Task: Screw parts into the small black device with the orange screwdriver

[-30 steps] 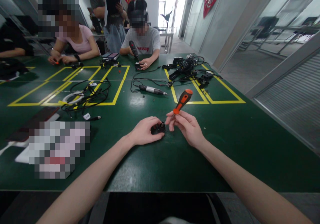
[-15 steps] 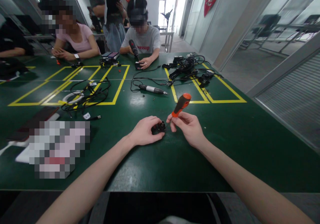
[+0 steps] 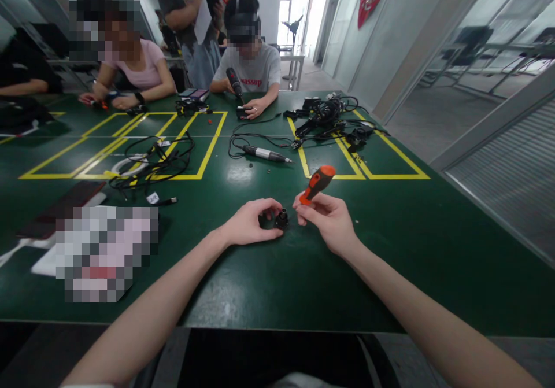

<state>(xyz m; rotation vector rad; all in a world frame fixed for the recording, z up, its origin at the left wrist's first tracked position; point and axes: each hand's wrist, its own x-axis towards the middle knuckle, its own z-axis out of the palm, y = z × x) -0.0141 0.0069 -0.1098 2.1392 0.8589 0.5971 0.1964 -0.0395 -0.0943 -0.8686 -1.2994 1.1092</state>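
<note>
A small dark round part (image 3: pixel 281 219) stands on the green table (image 3: pixel 277 284) in front of me. My left hand (image 3: pixel 255 221) curves around its left side, thumb and fingers at its edges, and grips it. In my right hand (image 3: pixel 324 214) is a screwdriver (image 3: pixel 318 184) with an orange and dark handle, held between thumb and fingers. The handle leans up and to the right; its shaft points down toward the dark part and is hard to make out.
A pen-shaped tool (image 3: pixel 266 154) with a cable lies beyond my hands. Tangled black cables (image 3: pixel 325 116) are at the back right, more cables (image 3: pixel 151 162) at the left. A phone (image 3: pixel 65 206) lies far left. Across the table, a person holds a drill (image 3: pixel 234 82).
The view has shifted slightly. My right hand and the screwdriver have moved a little to the right, away from the dark part, and the handle leans further right. My left hand stays around the part.
</note>
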